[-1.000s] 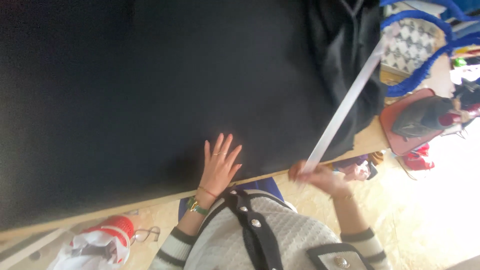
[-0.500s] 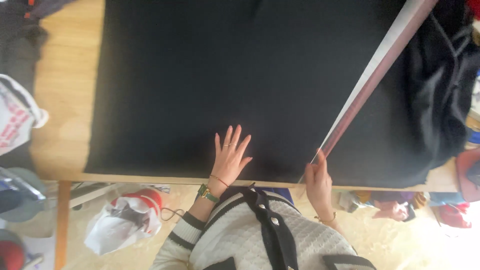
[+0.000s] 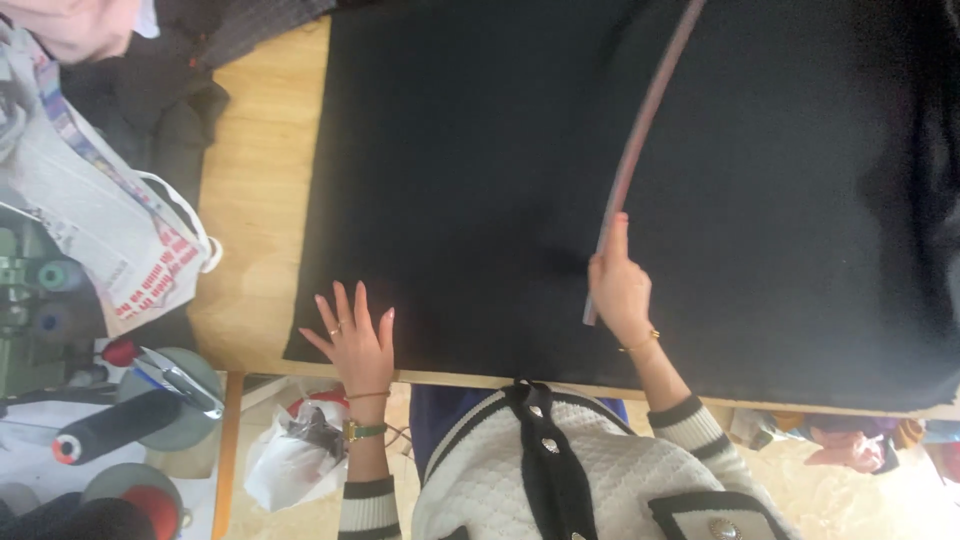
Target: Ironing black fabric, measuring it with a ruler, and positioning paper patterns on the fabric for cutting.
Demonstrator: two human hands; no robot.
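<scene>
Two hands on black cloth, long ruler over it.

At far left, printed plastic bag and thread spools beside wooden table. Left hand flat, fingers spread, empty, on near edge of black cloth. Right hand closed around near end of long curved ruler, index finger stretched along it.
</scene>
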